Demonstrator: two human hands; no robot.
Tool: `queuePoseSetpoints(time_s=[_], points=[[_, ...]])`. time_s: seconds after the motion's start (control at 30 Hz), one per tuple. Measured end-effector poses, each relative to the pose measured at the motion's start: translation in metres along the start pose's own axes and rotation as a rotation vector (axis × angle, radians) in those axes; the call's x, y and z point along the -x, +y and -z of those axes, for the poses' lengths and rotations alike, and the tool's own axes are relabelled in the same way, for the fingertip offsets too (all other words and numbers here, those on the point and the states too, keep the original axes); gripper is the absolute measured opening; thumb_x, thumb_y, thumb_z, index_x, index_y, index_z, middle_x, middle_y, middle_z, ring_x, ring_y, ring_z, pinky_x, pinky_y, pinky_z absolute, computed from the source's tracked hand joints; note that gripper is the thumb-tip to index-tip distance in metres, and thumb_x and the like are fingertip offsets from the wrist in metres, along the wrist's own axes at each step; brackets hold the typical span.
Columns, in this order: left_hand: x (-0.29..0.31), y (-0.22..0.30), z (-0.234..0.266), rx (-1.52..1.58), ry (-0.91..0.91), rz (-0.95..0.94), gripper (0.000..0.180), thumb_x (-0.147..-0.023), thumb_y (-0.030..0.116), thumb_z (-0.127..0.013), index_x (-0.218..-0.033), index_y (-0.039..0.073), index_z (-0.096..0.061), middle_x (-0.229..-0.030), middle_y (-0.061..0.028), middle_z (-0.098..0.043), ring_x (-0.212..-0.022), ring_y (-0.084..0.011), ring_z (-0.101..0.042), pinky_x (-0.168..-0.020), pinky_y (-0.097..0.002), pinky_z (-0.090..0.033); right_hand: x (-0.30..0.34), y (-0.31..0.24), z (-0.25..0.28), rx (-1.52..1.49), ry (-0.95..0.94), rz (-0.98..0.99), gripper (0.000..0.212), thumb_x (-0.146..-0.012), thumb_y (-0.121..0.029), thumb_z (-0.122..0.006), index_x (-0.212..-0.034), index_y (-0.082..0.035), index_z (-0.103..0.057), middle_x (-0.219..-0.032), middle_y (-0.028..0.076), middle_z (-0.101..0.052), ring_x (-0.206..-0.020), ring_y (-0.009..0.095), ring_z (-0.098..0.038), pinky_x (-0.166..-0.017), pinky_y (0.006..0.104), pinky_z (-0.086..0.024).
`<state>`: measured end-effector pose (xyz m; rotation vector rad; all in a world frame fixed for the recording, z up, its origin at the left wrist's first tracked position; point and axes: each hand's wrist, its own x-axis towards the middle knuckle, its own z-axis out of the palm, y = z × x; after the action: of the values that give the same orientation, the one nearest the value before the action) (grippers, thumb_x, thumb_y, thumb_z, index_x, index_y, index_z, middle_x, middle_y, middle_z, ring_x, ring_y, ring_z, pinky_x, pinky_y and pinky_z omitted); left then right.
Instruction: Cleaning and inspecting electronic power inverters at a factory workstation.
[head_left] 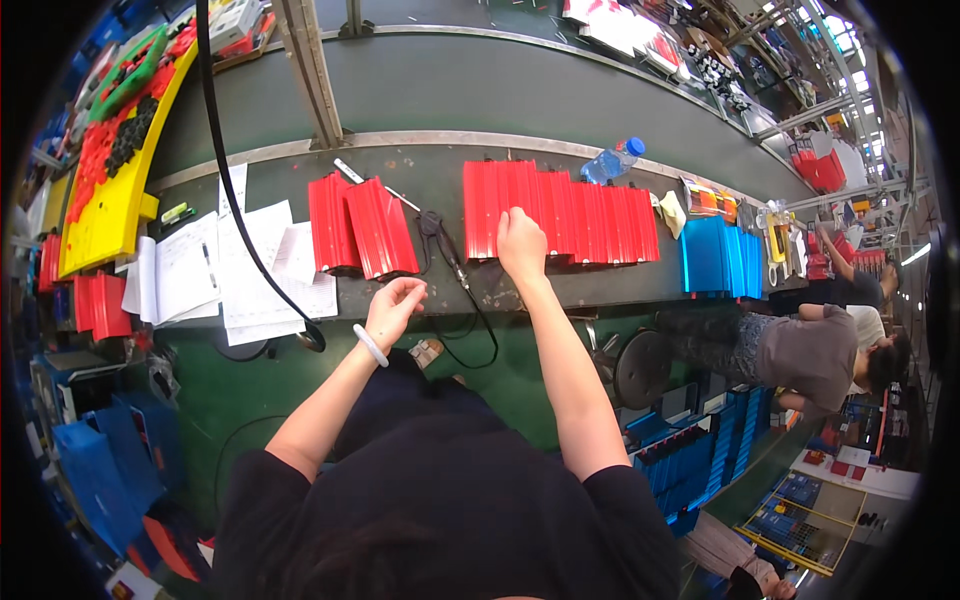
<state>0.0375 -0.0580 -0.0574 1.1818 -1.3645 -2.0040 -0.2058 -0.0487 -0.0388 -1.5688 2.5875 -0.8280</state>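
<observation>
My right hand (521, 243) lies flat on a long row of red ribbed plastic pieces (580, 214) at the near edge of the dark work table (420, 170), fingers resting on the left part of the row. My left hand (394, 305) hovers at the table's front edge with fingers curled, thumb and fingertips pinched together; whether it holds anything small I cannot tell. A white bangle sits on that wrist. A second stack of red ribbed pieces (360, 223) lies just above the left hand. A black corded tool (441, 237) rests between the two stacks.
Paper sheets (240, 265) cover the table's left side. A water bottle (613, 160) lies behind the red row, blue ribbed pieces (720, 258) to the right. A seated co-worker (810, 345) works at far right. Yellow tray with red and black parts (110, 170) at far left.
</observation>
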Motion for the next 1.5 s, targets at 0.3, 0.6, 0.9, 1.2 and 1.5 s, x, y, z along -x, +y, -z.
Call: queuePoseSetpoints(time_s=[0.3, 0.6, 0.9, 1.2, 1.5], points=[[0.0, 0.074, -0.013, -0.486, -0.072, -0.682, 0.1, -0.065, 0.025, -0.081, -0.144, 0.001, -0.024, -0.147, -0.0176, -0.03, -0.137, -0.0268, -0.027, -0.112, -0.0363, -0.021, 0.061, -0.013, 0.14, -0.496, -0.202, 0.139, 0.017, -0.09, -0.014, -0.053, -0.086, 0.003, -0.053, -0.072, 0.022, -0.052, -0.066, 0.036, -0.054, -0.06, 0.0367, -0.043], [0.048, 0.089, -0.029, -0.402, -0.758, -0.402, 0.076, -0.059, 0.018, -0.086, -0.123, -0.001, -0.05, -0.115, -0.0086, -0.058, -0.105, -0.0151, -0.053, -0.094, -0.03, -0.042, 0.131, -0.004, 0.187, -0.682, -0.568, 0.236, 0.017, -0.09, -0.013, -0.052, -0.088, 0.003, -0.058, -0.073, 0.019, -0.057, -0.068, 0.033, -0.057, -0.062, 0.0357, -0.045], [0.098, 0.061, -0.031, -0.313, -0.468, -0.054, 0.056, -0.061, 0.019, -0.086, -0.102, -0.006, -0.057, -0.094, -0.0074, -0.064, -0.088, -0.0138, -0.058, -0.084, -0.0283, -0.046, 0.141, 0.012, 0.204, -1.476, -0.185, -0.416, 0.031, -0.087, -0.001, -0.057, -0.117, -0.002, -0.05, -0.101, 0.004, -0.056, -0.088, 0.012, -0.056, -0.079, 0.0267, -0.047], [0.108, 0.052, -0.029, -0.36, -0.471, -0.069, 0.06, -0.061, 0.025, -0.085, -0.106, -0.005, -0.058, -0.099, -0.0101, -0.064, -0.092, -0.0164, -0.058, -0.087, -0.0305, -0.045, 0.144, -0.061, 0.137, -0.553, -0.268, 0.284, 0.02, -0.073, 0.007, -0.057, -0.092, 0.001, -0.061, -0.094, 0.01, -0.058, -0.081, 0.024, -0.061, -0.072, 0.0314, -0.048], [0.111, 0.057, -0.03, -0.582, -0.435, -0.171, 0.07, -0.056, 0.037, -0.084, -0.105, -0.006, -0.059, -0.099, -0.015, -0.062, -0.093, -0.0223, -0.059, -0.087, -0.0328, -0.045, 0.138, -0.056, 0.148, -0.494, -0.377, 0.283, 0.02, -0.073, 0.001, -0.059, -0.093, -0.004, -0.059, -0.087, 0.009, -0.059, -0.077, 0.026, -0.06, -0.069, 0.0342, -0.048]])
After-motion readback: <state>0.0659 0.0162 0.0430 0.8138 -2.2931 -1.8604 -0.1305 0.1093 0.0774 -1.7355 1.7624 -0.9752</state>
